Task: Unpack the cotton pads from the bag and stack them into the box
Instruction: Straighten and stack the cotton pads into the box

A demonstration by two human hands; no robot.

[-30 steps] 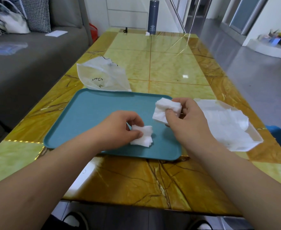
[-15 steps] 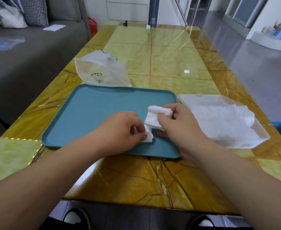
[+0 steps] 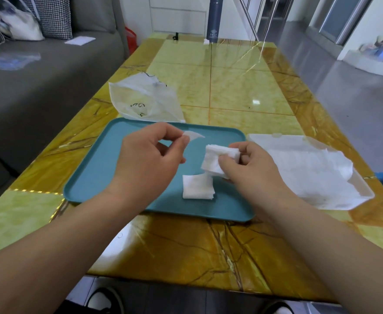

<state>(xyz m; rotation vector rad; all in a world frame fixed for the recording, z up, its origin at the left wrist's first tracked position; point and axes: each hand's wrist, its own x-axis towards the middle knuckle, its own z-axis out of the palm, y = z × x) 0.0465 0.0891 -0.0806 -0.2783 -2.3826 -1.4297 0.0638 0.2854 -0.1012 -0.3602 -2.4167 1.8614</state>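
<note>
You seem to be gathering: left hand (image 3: 149, 155) pinches one pad (image 3: 193, 135), right hand (image 3: 251, 168) clamps a stack (image 3: 217, 158). Next, join them, then reach the box (image 3: 358, 189) right of your fingers.

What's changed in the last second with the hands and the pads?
The left hand let go of the small stack, which now lies on the tray, and rose away from it, pinching a single pad. The right hand still grips its bundle. The bag and box stayed put.
</note>
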